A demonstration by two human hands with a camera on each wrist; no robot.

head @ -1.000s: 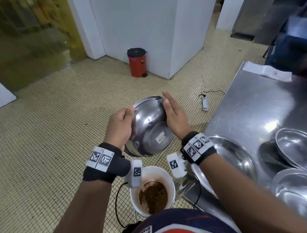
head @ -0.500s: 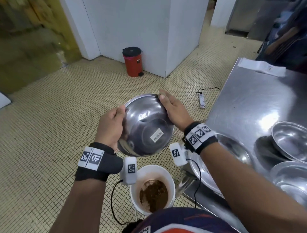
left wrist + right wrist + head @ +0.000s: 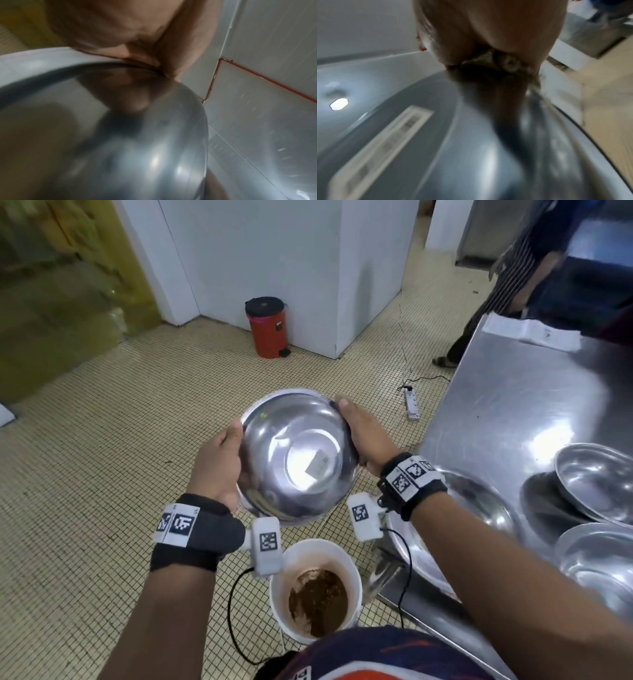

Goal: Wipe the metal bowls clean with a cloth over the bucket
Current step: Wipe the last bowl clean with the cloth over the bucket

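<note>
Two hands on one steel bowl (image 3: 296, 455), and it's tipped bottom-up toward the head camera, sticker showing on its base. The left hand (image 3: 215, 465) clamps the near-left rim, thumb over the edge, fingers hidden behind. The right hand (image 3: 364, 436) cups the far-right rim, and the right wrist view shows a scrap of patterned cloth (image 3: 501, 62) pressed between palm and metal — that's the wiping pad, working the rim. The bowl hangs above and just beyond the white bucket (image 3: 349, 559), which holds brown slop, so whatever is wiped off should drop near its mouth. More bowls (image 3: 596, 477) wait on the steel counter (image 3: 496, 405).
</note>
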